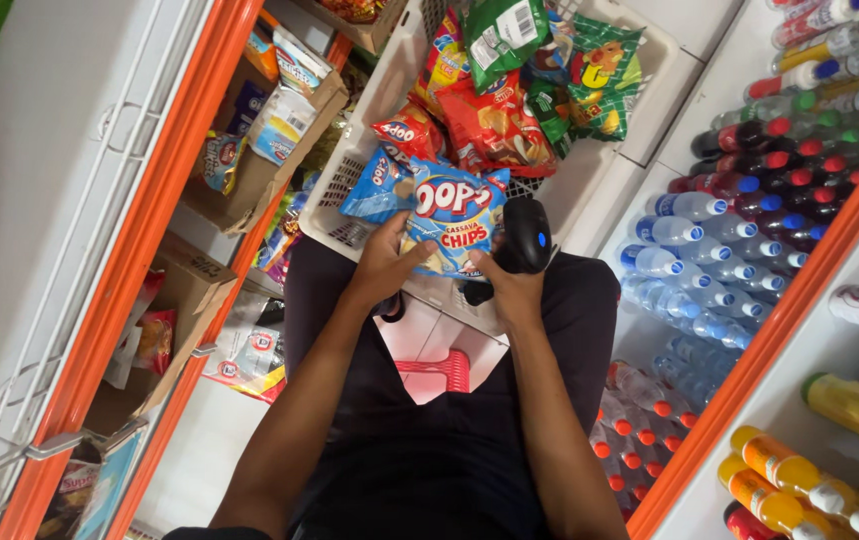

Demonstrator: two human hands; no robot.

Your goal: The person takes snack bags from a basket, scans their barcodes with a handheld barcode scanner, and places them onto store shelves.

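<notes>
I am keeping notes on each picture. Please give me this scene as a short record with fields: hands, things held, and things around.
left hand: left hand grips the left edge of a blue snack bag
right hand: right hand touches the bag's lower right corner and holds a black handheld scanner
basket: white plastic basket on the person's lap, with red and green snack bags inside
right side: shelves of bottles with blue and red caps
left side: cardboard boxes holding packets
below: red stool between the legs

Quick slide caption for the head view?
Left hand holds blue chip bag, right hand holds black barcode scanner, over white basket.
</notes>
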